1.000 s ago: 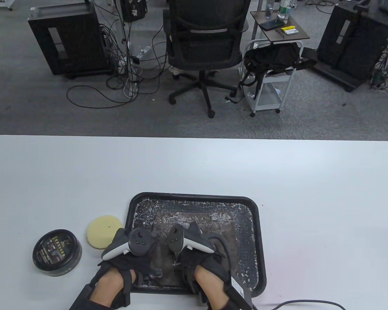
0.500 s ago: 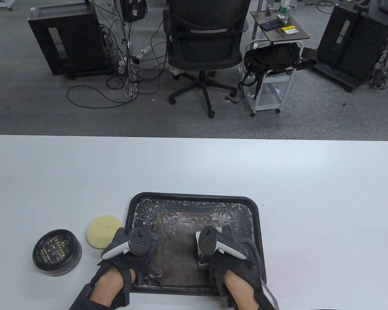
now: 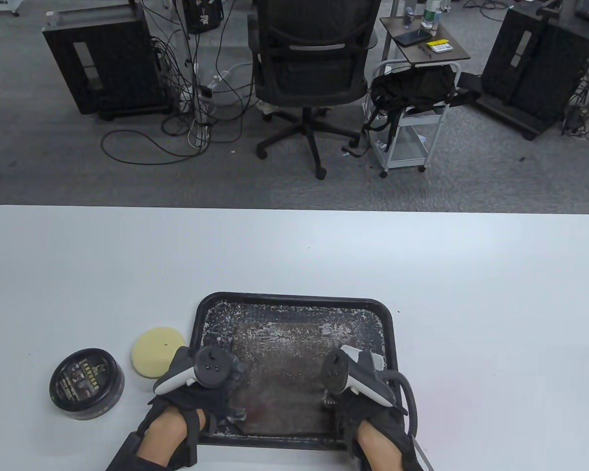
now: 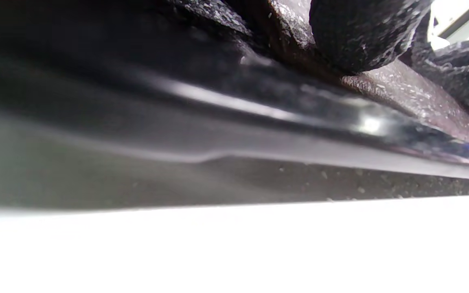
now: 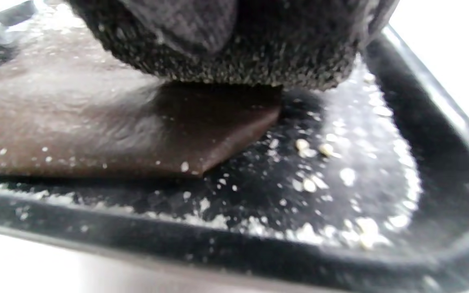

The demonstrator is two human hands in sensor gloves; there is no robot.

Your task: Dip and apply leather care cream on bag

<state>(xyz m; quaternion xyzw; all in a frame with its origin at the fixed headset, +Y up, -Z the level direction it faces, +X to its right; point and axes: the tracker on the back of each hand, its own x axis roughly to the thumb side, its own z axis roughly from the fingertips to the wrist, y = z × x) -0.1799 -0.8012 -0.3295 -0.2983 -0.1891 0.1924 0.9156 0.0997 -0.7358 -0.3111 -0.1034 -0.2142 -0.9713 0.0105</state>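
A flat brown leather bag (image 3: 284, 363), speckled with white crumbs, lies in a black tray (image 3: 294, 298). My left hand (image 3: 223, 390) rests at the bag's front-left edge. In the left wrist view its fingertips (image 4: 364, 32) touch the leather (image 4: 413, 97) just inside the tray rim (image 4: 218, 122). My right hand (image 3: 341, 395) is at the bag's front-right side. In the right wrist view its dark glove (image 5: 238, 53) sits on the bag's corner (image 5: 202, 134); the fingers are hidden. The closed black cream tin (image 3: 86, 383) stands left of the tray.
A round yellow sponge pad (image 3: 158, 352) lies between the tin and the tray. White crumbs cover the tray floor (image 5: 340, 183). A cable (image 3: 410, 392) runs from my right hand. The white table (image 3: 294, 255) stretches beyond the tray.
My right hand has slid to the right across the bag, from its middle to its front-right corner. The left hand, tin and sponge have stayed put.
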